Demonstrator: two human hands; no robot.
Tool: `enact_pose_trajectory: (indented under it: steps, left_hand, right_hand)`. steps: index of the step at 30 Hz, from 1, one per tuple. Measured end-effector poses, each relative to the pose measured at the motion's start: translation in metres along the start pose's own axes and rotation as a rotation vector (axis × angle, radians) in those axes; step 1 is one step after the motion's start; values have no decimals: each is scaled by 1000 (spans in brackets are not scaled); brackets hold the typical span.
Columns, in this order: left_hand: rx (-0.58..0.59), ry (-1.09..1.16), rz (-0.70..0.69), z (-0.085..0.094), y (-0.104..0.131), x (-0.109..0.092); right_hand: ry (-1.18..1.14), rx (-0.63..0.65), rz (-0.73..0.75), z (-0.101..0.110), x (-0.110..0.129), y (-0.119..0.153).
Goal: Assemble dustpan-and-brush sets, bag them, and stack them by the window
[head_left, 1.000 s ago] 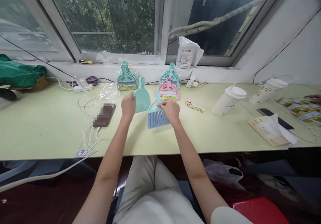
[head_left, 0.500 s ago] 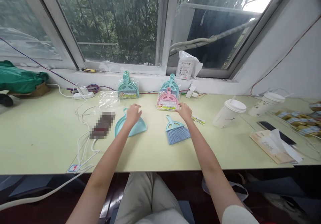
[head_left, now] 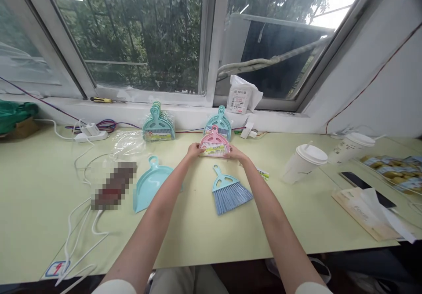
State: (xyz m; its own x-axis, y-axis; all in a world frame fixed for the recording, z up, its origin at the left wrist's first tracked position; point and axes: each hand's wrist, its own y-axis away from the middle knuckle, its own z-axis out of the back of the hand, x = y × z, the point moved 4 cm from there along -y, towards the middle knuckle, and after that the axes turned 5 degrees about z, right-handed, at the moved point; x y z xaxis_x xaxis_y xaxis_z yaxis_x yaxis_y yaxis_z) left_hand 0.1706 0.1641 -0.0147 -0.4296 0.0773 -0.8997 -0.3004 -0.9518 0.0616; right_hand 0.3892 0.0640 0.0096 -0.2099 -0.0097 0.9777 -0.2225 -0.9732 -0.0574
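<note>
Between my two hands is a pink dustpan and brush set [head_left: 214,141], wrapped in clear plastic with a yellow-green label. My left hand [head_left: 194,150] is closed on its left edge, my right hand [head_left: 235,152] on its right edge. Right behind it stands a packaged teal dustpan set [head_left: 220,120]. Nearer to me lie a loose teal brush [head_left: 227,190] with blue-grey bristles and, left of it, a loose teal dustpan [head_left: 152,180], partly covered by my left forearm.
Several packaged teal sets [head_left: 158,125] stand at the back left beside a crumpled clear bag [head_left: 128,143]. A power strip [head_left: 90,136] and white cables lie left. To the right are a lidded paper cup [head_left: 305,162], a phone [head_left: 365,188] and a tissue pack [head_left: 364,212].
My left hand has moved from above the teal dustpan to the pink set's left edge. Both hands now grip the set. The camera view has shifted, moving the table lower.
</note>
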Motion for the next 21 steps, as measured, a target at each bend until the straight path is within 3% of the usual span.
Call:
enact_pose_trajectory:
  steps: [5, 11, 17, 21]
  left_hand:
    - [81, 334, -109, 2, 10, -8]
    - [251, 372, 6, 25, 42, -20]
    - [400, 534, 0, 47, 79, -13]
    - [249, 667, 114, 50, 93, 3]
  right_hand:
    - [-158, -126, 14, 4, -9, 3]
    - [-259, -161, -127, -14, -7, 14]
    - [-280, 7, -213, -40, 3, 27]
    - [-229, 218, -119, -56, 13, 41]
